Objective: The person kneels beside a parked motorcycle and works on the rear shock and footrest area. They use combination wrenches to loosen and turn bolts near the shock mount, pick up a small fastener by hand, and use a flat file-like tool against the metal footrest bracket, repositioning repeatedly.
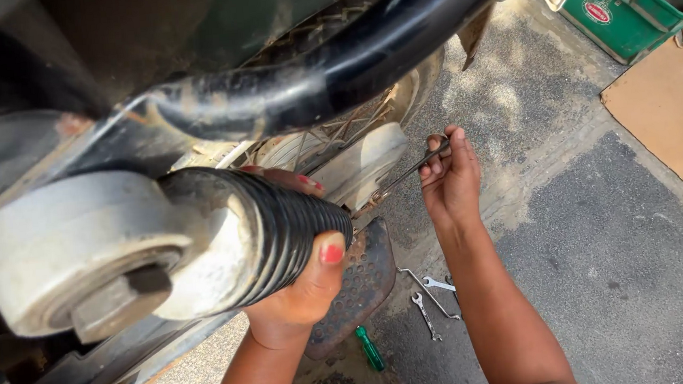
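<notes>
The left hand wraps around the ribbed black rubber grip of a handlebar, the fingers curled over its far side and the thumb pressed flat against the near side, so the hand is closed firmly on the grip. Just beyond the fingers toward the camera, the grip ends in a pale grey bar-end weight.

The right hand is held out past the left, its fingers folded tight around the end of a thin metal wrench. The wrench slants down and away from those fingers toward the pale wheel hub, where its far end meets the metal; the exact contact is too small to tell.

A thick black tube runs above both hands. Below the right wrist, on the grey pavement, lie several small spanners, and a green-handled screwdriver lies near them, closer to the left forearm. A green crate stands well apart from the right fingers.
</notes>
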